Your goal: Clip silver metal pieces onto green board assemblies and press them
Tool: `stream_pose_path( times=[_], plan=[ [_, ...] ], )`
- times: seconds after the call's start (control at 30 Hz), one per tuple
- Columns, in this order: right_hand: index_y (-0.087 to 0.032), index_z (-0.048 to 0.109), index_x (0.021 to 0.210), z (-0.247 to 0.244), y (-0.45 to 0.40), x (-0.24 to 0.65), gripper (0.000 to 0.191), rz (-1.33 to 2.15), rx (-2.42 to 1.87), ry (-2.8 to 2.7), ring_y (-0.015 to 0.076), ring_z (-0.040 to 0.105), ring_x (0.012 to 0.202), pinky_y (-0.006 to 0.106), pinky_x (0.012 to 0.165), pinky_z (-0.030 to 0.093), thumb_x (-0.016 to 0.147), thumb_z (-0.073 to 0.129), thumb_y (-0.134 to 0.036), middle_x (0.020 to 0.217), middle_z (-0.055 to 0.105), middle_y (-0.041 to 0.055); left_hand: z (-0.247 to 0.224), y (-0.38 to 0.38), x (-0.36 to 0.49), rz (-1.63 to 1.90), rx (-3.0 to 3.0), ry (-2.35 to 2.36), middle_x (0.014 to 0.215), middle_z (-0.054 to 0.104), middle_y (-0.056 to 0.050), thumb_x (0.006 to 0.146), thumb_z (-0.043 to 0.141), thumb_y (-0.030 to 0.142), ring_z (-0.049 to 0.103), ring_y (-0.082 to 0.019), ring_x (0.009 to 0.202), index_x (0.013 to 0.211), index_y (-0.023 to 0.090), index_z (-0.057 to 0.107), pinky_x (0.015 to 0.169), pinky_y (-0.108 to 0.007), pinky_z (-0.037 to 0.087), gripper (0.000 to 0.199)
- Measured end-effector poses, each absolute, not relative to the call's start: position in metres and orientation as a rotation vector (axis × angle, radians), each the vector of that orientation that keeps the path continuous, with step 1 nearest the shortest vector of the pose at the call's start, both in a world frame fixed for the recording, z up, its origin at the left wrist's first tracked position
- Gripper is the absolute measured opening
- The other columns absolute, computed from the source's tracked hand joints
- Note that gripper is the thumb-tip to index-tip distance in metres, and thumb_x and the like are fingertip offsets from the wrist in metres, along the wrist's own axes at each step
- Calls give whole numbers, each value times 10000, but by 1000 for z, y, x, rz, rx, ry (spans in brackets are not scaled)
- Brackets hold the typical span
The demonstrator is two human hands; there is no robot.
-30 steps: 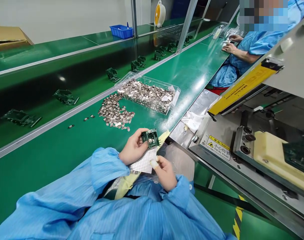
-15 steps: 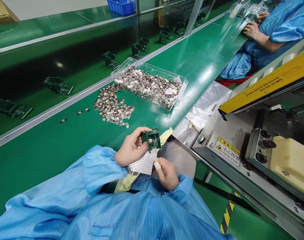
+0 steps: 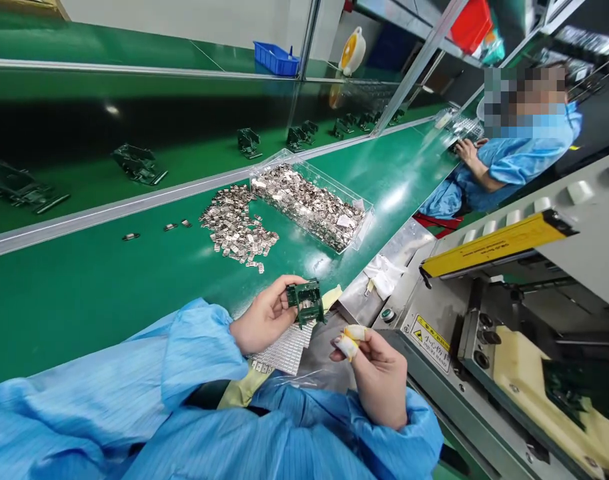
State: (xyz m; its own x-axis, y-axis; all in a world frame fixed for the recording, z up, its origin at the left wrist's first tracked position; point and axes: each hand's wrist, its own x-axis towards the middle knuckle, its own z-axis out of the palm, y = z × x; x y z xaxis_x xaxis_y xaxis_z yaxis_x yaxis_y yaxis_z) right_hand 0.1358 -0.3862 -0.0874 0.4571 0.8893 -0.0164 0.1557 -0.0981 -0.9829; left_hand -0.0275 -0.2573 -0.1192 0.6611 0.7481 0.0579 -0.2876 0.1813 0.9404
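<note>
My left hand (image 3: 267, 319) grips a dark green plastic frame part (image 3: 308, 303) between thumb and fingers. Below it lies a sheet with rows of small silvery pieces (image 3: 284, 348), partly covered by that hand. To the right, my right hand (image 3: 377, 373) is raised apart from the part, with yellow-white wraps on thumb and forefinger. Its fingertips are pinched together; whatever they hold, if anything, is too small to name. Beyond my hands, small metal pieces (image 3: 237, 223) are heaped on the green table (image 3: 149, 287), beside a clear tray (image 3: 367, 230) full of similar pieces.
A machine with a yellow bar (image 3: 494, 247) and a warning label (image 3: 431, 342) stands at the right. White cloth (image 3: 384, 277) lies on its metal ledge. Dark green parts (image 3: 138, 163) line the strip behind the table edge. A person in blue (image 3: 514, 157) works at the far right.
My right hand has moved right, away from the sheet and the green part, and turned upward. My left hand still holds the part. The view has shifted, showing more of the person and background.
</note>
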Motion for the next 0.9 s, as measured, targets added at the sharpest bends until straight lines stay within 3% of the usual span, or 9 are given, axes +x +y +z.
stream_pose_path(
  times=[0.17, 0.37, 0.43, 0.53, 0.63, 0.77, 0.9],
  plan=[
    [-213, 748, 942, -82, -375, 130, 137, 783, -1525, -1064, 179, 689, 679, 275, 623, 572, 883, 637, -268, 798, 736, 44, -118, -261, -26, 787, 1168, 469, 991, 640, -47, 852, 678, 270, 634, -147, 895, 1186, 193, 470, 810, -255, 507, 401],
    [-223, 727, 828, -100, -354, 112, 67, 470, -1427, -1063, 175, 596, 849, 300, 784, 505, 810, 680, -179, 891, 615, 29, -120, -266, -29, 774, 1285, 561, 906, 631, -27, 875, 646, 277, 608, -134, 795, 1228, 193, 498, 726, -229, 500, 392],
    [-219, 727, 849, -108, -347, 101, 66, 440, -1455, -1015, 206, 596, 987, 364, 919, 475, 818, 674, -194, 1032, 618, 54, -119, -268, -29, 786, 1308, 578, 879, 631, -20, 886, 627, 259, 609, -128, 768, 1236, 194, 501, 706, -220, 504, 378],
    [-196, 723, 877, -118, -341, 84, 90, 394, -1523, -952, 278, 512, 1233, 471, 1080, 362, 854, 657, -254, 1313, 548, 105, -119, -271, -27, 819, 1270, 541, 1020, 662, -58, 894, 605, 227, 654, -155, 931, 1225, 200, 492, 835, -246, 531, 351],
    [-184, 695, 884, -124, -336, 73, 106, 332, -1517, -904, 293, 491, 1270, 501, 1086, 356, 876, 640, -274, 1384, 507, 126, -119, -274, -25, 838, 1224, 523, 1130, 670, -83, 902, 585, 201, 667, -171, 1039, 1233, 207, 478, 943, -284, 525, 348],
    [-195, 679, 933, -128, -332, 66, 92, 271, -1481, -880, 281, 505, 1260, 473, 1055, 396, 869, 640, -250, 1359, 531, 118, -121, -278, -25, 906, 1225, 541, 1171, 677, -82, 922, 557, 198, 678, -162, 1049, 1246, 221, 486, 951, -277, 531, 332],
    [-202, 638, 1132, -130, -330, 59, 296, 394, -1424, -746, 280, 526, 1246, 450, 1023, 442, 858, 664, -310, 1360, 538, 128, -123, -283, -26, 930, 1266, 546, 1127, 698, -75, 941, 546, 222, 686, -160, 1008, 1257, 222, 497, 909, -261, 538, 320]
  ],
)
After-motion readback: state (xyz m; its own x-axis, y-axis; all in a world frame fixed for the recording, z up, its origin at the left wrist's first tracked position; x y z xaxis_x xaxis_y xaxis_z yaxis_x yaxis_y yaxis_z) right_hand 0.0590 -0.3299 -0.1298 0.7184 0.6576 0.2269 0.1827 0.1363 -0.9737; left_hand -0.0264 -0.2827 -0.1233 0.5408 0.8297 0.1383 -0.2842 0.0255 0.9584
